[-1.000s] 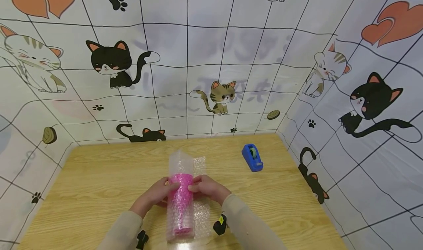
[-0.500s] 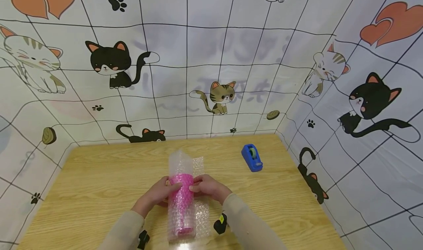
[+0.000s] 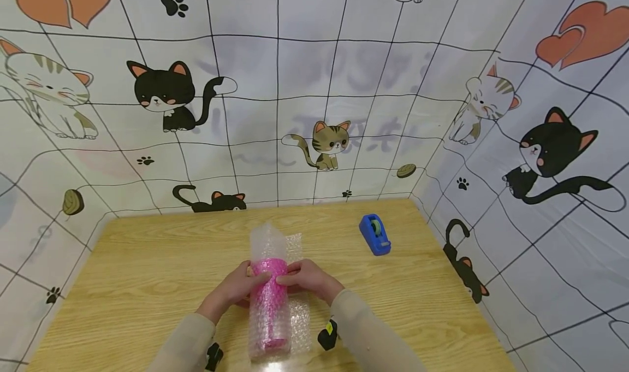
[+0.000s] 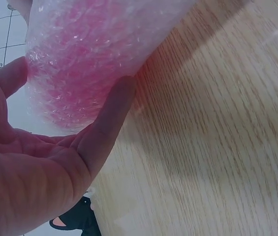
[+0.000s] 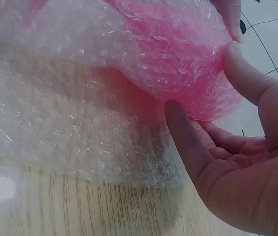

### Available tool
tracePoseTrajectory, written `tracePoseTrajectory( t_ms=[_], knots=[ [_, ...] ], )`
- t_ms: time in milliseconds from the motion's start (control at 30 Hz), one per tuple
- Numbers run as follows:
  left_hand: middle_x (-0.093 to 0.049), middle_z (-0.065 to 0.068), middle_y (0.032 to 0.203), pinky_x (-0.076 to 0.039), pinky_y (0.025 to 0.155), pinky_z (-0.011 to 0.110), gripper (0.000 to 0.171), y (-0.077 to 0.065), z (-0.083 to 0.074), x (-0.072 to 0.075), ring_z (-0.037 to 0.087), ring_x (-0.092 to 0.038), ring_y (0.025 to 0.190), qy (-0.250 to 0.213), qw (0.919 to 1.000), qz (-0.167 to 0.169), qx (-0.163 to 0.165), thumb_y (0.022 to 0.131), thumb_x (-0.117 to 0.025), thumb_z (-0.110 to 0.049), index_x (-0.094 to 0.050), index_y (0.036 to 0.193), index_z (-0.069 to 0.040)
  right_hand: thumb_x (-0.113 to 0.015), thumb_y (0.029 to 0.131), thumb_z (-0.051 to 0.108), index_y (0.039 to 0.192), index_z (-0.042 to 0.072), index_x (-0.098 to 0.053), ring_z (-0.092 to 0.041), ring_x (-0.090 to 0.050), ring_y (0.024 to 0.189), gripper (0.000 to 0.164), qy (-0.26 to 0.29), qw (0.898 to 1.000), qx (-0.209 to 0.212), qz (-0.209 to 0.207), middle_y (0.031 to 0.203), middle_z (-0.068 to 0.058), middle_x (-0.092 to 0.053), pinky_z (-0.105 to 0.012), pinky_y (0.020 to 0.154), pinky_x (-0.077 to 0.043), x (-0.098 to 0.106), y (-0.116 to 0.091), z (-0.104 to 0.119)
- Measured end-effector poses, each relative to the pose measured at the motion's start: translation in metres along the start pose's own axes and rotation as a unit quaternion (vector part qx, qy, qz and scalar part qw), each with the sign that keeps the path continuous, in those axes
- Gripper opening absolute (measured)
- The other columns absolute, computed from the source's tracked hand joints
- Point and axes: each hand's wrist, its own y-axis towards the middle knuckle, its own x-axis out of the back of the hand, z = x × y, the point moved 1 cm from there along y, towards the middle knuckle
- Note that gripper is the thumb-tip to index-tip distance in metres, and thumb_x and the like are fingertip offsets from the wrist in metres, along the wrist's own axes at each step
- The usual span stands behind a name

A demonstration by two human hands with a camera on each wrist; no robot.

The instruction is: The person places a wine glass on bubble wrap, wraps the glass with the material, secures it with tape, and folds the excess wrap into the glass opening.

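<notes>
Pink cylinder in clear bubble wrap, gripped between our left hand and right hand; we'd best roll it evenly.

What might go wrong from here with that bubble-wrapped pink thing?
The loose flap of bubble wrap lies spread beside the pink object, so the wrapping might unroll if released. The tape dispenser stands apart from the left hand and right hand; reaching for it could loosen their hold. The object may slide, since wrap extends past its far end.

Cat-print sheeting behind wooden table
</notes>
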Motion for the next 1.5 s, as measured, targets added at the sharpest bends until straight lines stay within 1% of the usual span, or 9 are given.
tracePoseTrajectory(
  t_ms=[133, 233, 400, 600, 900, 1100, 1200, 1333, 1500],
  knots=[
    [-0.055, 0.027, 0.127, -0.059, 0.069, 0.045, 0.082, -0.001, 0.001, 0.001, 0.028, -0.067, 0.093, 0.003, 1.0000, -0.001, -0.005, 0.093, -0.061, -0.045, -0.024, 0.149, 0.002, -0.076, 0.085, 0.032, 0.128, -0.002, -0.056, -0.026, -0.070, 0.099, 0.058, -0.017, 1.000, -0.003, 0.000, 0.109, -0.011, -0.070, -0.045, 0.095, -0.054, -0.002, -0.001, 0.001],
    [-0.053, 0.029, 0.128, -0.059, 0.068, 0.046, 0.080, -0.001, 0.001, 0.001, 0.029, -0.066, 0.093, 0.010, 0.9999, 0.008, -0.009, 0.096, -0.054, -0.045, -0.018, 0.152, 0.000, -0.074, 0.087, 0.028, 0.128, -0.004, -0.055, -0.026, -0.070, 0.100, 0.056, -0.014, 1.000, 0.000, 0.009, 0.110, -0.012, -0.070, -0.044, 0.095, -0.054, -0.004, -0.001, 0.002],
    [-0.054, 0.027, 0.127, -0.057, 0.069, 0.048, 0.075, -0.001, 0.001, 0.001, 0.031, -0.065, 0.094, -0.006, 0.9997, 0.024, -0.006, 0.099, -0.045, -0.042, -0.011, 0.155, -0.005, -0.071, 0.090, 0.021, 0.132, -0.007, -0.050, -0.027, -0.070, 0.102, 0.055, -0.007, 1.000, 0.000, 0.022, 0.110, -0.014, -0.069, -0.044, 0.095, -0.054, -0.005, 0.002, 0.000],
    [-0.058, 0.023, 0.121, -0.057, 0.071, 0.049, 0.075, -0.002, -0.001, 0.002, 0.031, -0.066, 0.092, -0.018, 0.9992, 0.035, -0.007, 0.097, -0.049, -0.040, -0.014, 0.154, -0.006, -0.068, 0.091, 0.018, 0.138, -0.007, -0.044, -0.026, -0.067, 0.105, 0.059, -0.003, 0.999, -0.003, 0.035, 0.116, -0.013, -0.067, -0.043, 0.097, -0.053, -0.002, 0.005, -0.004],
    [-0.059, 0.023, 0.120, -0.058, 0.068, 0.048, 0.080, 0.000, -0.002, 0.001, 0.030, -0.067, 0.091, -0.006, 0.9998, 0.019, 0.000, 0.094, -0.057, -0.042, -0.019, 0.151, -0.001, -0.069, 0.091, 0.020, 0.137, -0.004, -0.048, -0.019, -0.067, 0.099, 0.057, -0.027, 0.999, 0.000, 0.044, 0.113, -0.010, -0.068, -0.040, 0.095, -0.054, 0.003, 0.002, -0.001],
    [-0.061, 0.023, 0.118, -0.058, 0.067, 0.047, 0.081, 0.001, -0.001, 0.001, 0.029, -0.068, 0.089, -0.008, 0.9999, 0.007, 0.007, 0.092, -0.060, -0.042, -0.021, 0.150, 0.001, -0.073, 0.088, 0.019, 0.136, -0.004, -0.047, -0.022, -0.068, 0.102, 0.060, -0.004, 0.999, 0.001, 0.041, 0.117, -0.015, -0.067, -0.040, 0.095, -0.054, 0.006, 0.004, -0.002],
    [-0.062, 0.022, 0.118, -0.058, 0.067, 0.047, 0.082, 0.000, -0.001, 0.001, 0.029, -0.068, 0.089, -0.012, 0.9999, 0.006, 0.009, 0.092, -0.061, -0.042, -0.022, 0.150, 0.000, -0.073, 0.088, 0.023, 0.135, -0.004, -0.050, -0.021, -0.068, 0.102, 0.059, -0.004, 0.999, 0.003, 0.036, 0.116, -0.014, -0.068, -0.040, 0.097, -0.053, 0.007, 0.006, -0.004],
    [-0.061, 0.023, 0.120, -0.058, 0.068, 0.046, 0.084, 0.001, -0.002, 0.001, 0.028, -0.068, 0.090, -0.006, 1.0000, 0.003, 0.007, 0.091, -0.062, -0.044, -0.022, 0.150, 0.001, -0.074, 0.087, 0.026, 0.133, -0.005, -0.051, -0.023, -0.069, 0.101, 0.060, -0.006, 1.000, 0.006, 0.025, 0.111, -0.014, -0.070, -0.044, 0.097, -0.052, 0.004, 0.006, -0.004],
    [-0.059, 0.026, 0.125, -0.059, 0.069, 0.046, 0.083, 0.000, -0.004, -0.001, 0.029, -0.067, 0.093, 0.010, 0.9999, -0.004, -0.001, 0.092, -0.062, -0.045, -0.024, 0.151, -0.002, -0.075, 0.085, 0.023, 0.131, -0.008, -0.049, -0.026, -0.070, 0.099, 0.062, 0.004, 1.000, 0.002, 0.021, 0.109, -0.016, -0.070, -0.046, 0.097, -0.052, 0.003, 0.005, -0.002]
  ],
)
